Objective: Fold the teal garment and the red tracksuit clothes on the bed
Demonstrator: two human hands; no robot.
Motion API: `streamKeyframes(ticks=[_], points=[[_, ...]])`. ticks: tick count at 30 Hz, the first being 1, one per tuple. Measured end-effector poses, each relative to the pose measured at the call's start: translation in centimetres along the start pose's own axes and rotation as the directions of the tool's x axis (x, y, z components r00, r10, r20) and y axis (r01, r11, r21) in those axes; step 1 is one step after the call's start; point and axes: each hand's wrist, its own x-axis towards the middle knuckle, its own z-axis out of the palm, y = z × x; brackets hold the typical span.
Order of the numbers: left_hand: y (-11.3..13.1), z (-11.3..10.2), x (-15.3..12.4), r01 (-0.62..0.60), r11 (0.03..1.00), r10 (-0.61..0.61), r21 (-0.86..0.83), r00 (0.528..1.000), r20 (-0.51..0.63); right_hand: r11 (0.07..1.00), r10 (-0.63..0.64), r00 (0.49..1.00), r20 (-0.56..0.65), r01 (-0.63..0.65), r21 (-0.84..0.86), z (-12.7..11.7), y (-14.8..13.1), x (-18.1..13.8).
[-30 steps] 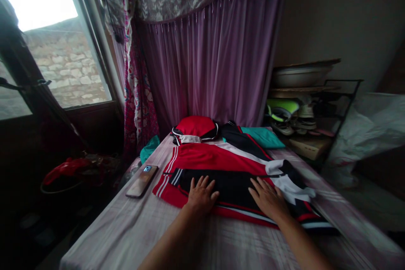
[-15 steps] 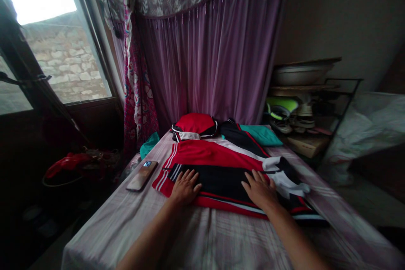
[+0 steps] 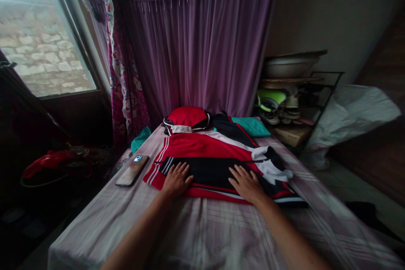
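A red, black and white sports jacket (image 3: 215, 158) lies flat on a bed covered with a pale checked sheet (image 3: 196, 236). My left hand (image 3: 177, 179) rests flat on the jacket's near left part, fingers spread. My right hand (image 3: 247, 183) lies flat on the near middle of the jacket, fingers stretched out. Neither hand holds anything.
A phone (image 3: 132, 170) lies on the sheet left of the jacket. Folded red (image 3: 186, 117) and teal clothes (image 3: 251, 126) sit at the bed's far end before a purple curtain (image 3: 202, 50). A rack with shoes (image 3: 284, 107) stands right; a window (image 3: 38, 55) left.
My left hand has slid leftward along the jacket towards its near left edge. The right hand stays flat on the cloth. The camera has shifted, so the whole scene sits further left.
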Motion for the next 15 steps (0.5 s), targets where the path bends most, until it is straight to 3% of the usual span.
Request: streamKeyframes(ticks=[5, 12, 15], points=[[-0.1, -0.1, -0.4, -0.037, 0.999, 0.036, -0.033, 0.998, -0.047, 0.995, 0.082, 0.995, -0.053, -0.085, -0.049, 0.9, 3.7, 0.0], [-0.2, -1.3, -0.9, -0.107, 0.991, 0.103, -0.083, 0.993, -0.058, 0.994, 0.087, 0.992, -0.094, -0.092, -0.054, 1.6, 3.7, 0.1], [-1.1, -2.0, -1.2, -0.056, 0.997, 0.052, -0.046, 0.996, -0.079, 0.993, 0.086, 0.992, -0.091, -0.092, -0.069, 1.6, 3.7, 0.0]])
